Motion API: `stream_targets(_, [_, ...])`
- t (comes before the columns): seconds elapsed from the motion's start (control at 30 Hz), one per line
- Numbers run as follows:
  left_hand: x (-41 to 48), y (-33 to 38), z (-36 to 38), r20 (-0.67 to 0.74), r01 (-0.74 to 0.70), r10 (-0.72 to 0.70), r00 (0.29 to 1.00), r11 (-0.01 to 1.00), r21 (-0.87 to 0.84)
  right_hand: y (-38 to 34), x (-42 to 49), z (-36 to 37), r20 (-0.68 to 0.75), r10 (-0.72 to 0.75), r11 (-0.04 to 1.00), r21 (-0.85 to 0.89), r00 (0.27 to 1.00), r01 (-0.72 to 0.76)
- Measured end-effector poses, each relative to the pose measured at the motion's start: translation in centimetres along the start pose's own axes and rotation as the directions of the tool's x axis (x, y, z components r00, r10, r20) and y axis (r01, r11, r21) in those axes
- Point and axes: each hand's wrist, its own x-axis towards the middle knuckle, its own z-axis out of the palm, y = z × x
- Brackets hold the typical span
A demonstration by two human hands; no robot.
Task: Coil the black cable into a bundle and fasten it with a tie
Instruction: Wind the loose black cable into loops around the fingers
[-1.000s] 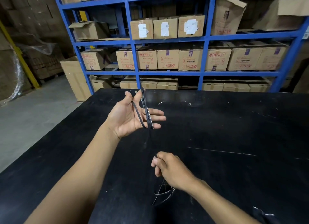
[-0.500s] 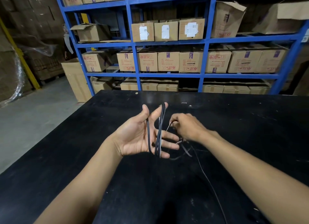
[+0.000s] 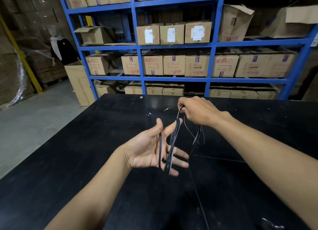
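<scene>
Head view shows my left hand (image 3: 151, 150) open, palm up above the table (image 3: 68, 161), black cable (image 3: 173, 143) loops running near-to-far across its fingers (image 3: 179, 155), while my right hand (image 3: 197, 112), just beyond, pinches the strand.

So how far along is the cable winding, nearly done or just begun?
Partly done. A few loops of the black cable already hang around the open left hand. The right hand pinches the next stretch just above the loops, ready to lay another turn. A long loose tail runs down over the black table, so more coiling remains. No tie is visible, and the bundle is not yet fastened.
</scene>
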Motion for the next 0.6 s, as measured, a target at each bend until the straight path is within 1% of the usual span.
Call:
stream_targets(0.2, [0.1, -0.5, -1.4, -0.121, 0.044, -0.043, 0.992, 0.999, 0.006, -0.2, 0.1, -0.3, 0.005, -0.016, 0.999, 0.029, 1.000, 0.016])
stream_targets(0.37, [0.1, -0.8, -2.1, -0.150, 0.047, -0.049, 0.987, 0.999, -0.016, -0.7, 0.2, -0.6, -0.017, -0.015, 0.998, 0.065, 1.000, 0.016])
stream_targets(0.43, [0.1, -0.9, -2.3, -0.175, 0.044, -0.049, 0.983, 0.999, -0.032, -0.9, 0.3, -0.7, -0.022, 0.001, 0.995, 0.101, 1.000, 0.002])
stream_targets(0.6, [0.2, -0.1, -2.8, -0.309, 0.003, -0.017, 0.951, 0.999, -0.045, -2.2, 0.3, -0.8, -0.024, 0.045, 0.973, 0.229, 0.999, -0.039])
